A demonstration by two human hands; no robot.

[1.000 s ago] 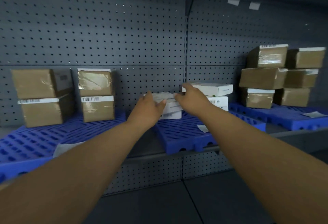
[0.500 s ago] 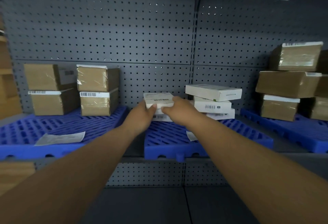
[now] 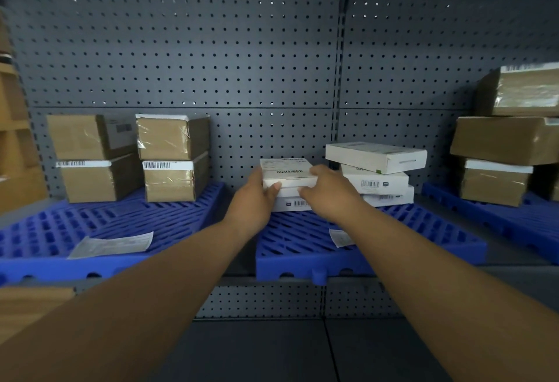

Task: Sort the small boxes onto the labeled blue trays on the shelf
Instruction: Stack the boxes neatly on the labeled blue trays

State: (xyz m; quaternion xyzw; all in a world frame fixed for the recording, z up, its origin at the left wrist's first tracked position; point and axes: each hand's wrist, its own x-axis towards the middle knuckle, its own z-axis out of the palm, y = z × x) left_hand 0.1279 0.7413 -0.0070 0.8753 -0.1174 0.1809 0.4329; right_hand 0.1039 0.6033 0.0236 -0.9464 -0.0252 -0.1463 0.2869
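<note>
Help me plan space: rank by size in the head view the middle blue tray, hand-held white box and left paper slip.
1. Middle blue slatted plastic tray.
2-3. Flat white cardboard box and white paper slip: look alike; slip nearer, so unranked.

two arms, bare along all that shows. left forearm (image 3: 136, 300) uncovered and smooth, very broad at the lower left edge under the wide lens, narrowing to a slim wrist. right forearm (image 3: 438, 284) likewise uncovered, broad at the lower right corner, tapering the same way. left hand (image 3: 254, 200) bare, thumb rounded at the tip. right hand (image 3: 328, 192) bare, seen from the back, knuckles softly rounded; nails too blurred to tell.
</note>
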